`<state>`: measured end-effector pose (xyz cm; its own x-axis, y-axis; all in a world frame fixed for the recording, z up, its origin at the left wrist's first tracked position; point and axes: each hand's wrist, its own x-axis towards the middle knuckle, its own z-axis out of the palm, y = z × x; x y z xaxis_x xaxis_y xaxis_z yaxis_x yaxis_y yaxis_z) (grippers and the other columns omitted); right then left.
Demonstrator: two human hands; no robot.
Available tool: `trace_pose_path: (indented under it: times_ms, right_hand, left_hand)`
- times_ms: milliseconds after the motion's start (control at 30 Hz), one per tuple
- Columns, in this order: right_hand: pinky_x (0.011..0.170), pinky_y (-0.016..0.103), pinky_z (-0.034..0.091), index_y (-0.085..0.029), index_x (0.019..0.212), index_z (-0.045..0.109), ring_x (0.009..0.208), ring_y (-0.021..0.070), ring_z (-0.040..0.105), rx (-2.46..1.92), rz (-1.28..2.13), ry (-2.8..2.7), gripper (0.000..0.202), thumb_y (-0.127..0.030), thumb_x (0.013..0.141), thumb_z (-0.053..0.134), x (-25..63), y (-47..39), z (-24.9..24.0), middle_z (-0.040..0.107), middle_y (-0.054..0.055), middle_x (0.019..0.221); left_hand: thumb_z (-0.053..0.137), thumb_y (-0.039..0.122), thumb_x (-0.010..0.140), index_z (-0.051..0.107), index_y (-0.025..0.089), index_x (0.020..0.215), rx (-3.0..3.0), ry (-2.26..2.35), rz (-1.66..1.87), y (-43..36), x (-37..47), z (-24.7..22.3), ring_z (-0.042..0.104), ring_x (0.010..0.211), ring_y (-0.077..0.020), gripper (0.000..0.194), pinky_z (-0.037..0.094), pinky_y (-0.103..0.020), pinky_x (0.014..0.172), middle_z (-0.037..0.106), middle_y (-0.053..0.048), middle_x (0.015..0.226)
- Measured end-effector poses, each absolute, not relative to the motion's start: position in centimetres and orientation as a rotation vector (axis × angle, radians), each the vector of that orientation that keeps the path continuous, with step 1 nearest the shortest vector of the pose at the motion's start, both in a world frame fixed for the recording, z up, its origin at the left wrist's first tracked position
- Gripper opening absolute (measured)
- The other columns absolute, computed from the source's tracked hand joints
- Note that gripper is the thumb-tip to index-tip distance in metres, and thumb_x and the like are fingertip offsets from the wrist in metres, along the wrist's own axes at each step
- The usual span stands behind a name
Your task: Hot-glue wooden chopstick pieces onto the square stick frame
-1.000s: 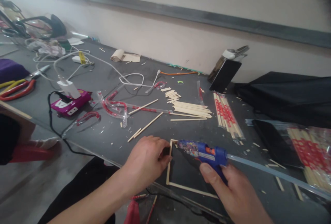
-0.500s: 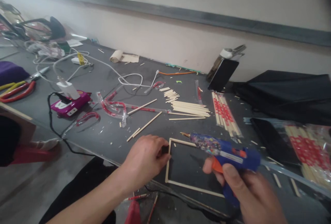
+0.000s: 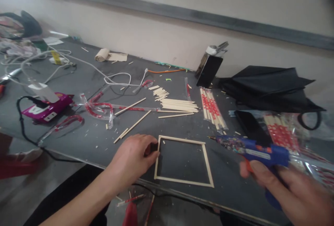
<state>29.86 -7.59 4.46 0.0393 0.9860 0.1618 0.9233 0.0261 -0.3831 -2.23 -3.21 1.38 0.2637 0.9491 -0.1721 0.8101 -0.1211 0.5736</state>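
A four-sided frame of wooden sticks [image 3: 182, 140] lies flat on the dark table. My left hand [image 3: 134, 154] pinches its left stick between thumb and fingers. Off to the right, my right hand [image 3: 292, 187] is wrapped round the handle of a blue hot glue gun [image 3: 254, 152] with an orange trigger. The gun's nozzle points left, a little beyond the frame's upper right corner and apart from it. Behind the frame lies a row of loose wooden sticks [image 3: 179, 105], with a pile of short cut pieces [image 3: 161, 93] beside it.
Packaged chopsticks [image 3: 212, 107], a leaning phone [image 3: 210, 71], another phone [image 3: 252, 125] and a black umbrella [image 3: 263, 86] occupy the right side. Leftward are a purple power strip [image 3: 49, 109], white cables [image 3: 96, 68] and torn wrappers [image 3: 100, 111]. A black cord runs along the front edge.
The glue gun has moved right, away from the frame, uncovering its right side. My left hand keeps its hold on the left stick. The whole view has shifted rightward.
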Motion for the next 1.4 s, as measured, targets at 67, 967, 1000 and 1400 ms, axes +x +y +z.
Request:
trace_pose_path:
  times_ms: [67, 967, 1000, 1400]
  right_hand:
    - [0.06, 0.032, 0.055, -0.028, 0.064, 0.066, 0.065, 0.0227, 0.068, -1.964, 0.233, -1.964, 0.046, -0.06, 0.085, 0.041, 29.8, -7.3, 4.2, 0.072, 0.0, 0.069]
    - [0.059, 0.027, 0.056, -0.025, 0.06, 0.059, 0.058, 0.02, 0.067, -1.955, 0.477, -1.849, 0.037, -0.053, 0.082, 0.049, 29.4, -7.4, 3.8, 0.07, 0.003, 0.061]
    - [0.059, 0.028, 0.056, -0.025, 0.06, 0.059, 0.058, 0.0203, 0.067, -1.957, 0.481, -1.855, 0.038, -0.054, 0.082, 0.049, 29.4, -7.5, 3.7, 0.07, 0.003, 0.061]
    - [0.057, 0.031, 0.056, -0.027, 0.054, 0.055, 0.051, 0.0219, 0.064, -1.978, 0.382, -1.912, 0.043, -0.057, 0.083, 0.045, 29.2, -7.3, 3.8, 0.064, 0.002, 0.05]
  left_hand:
    - [0.057, 0.028, 0.082, 0.067, 0.02, 0.102, 1.962, 1.603, 0.309, -3.2, -2.2, 1.5, 0.056, 0.075, -0.0174, 0.023, 0.039, -0.028, 0.067, 0.063, -0.001, 0.077]
    - [0.053, 0.038, 0.084, 0.066, 0.024, 0.104, 2.005, 1.604, 0.315, -3.1, -2.6, 0.5, 0.057, 0.068, -0.015, 0.028, 0.039, -0.025, 0.061, 0.062, 0.001, 0.072]
    - [0.053, 0.037, 0.084, 0.066, 0.024, 0.104, 2.003, 1.606, 0.315, -3.1, -2.5, 0.6, 0.057, 0.068, -0.0151, 0.028, 0.039, -0.025, 0.061, 0.062, 0.001, 0.072]
    - [0.053, 0.035, 0.083, 0.066, 0.023, 0.103, 2.003, 1.604, 0.308, -3.1, -2.5, 0.6, 0.057, 0.068, -0.0155, 0.026, 0.039, -0.025, 0.062, 0.062, 0.001, 0.072]
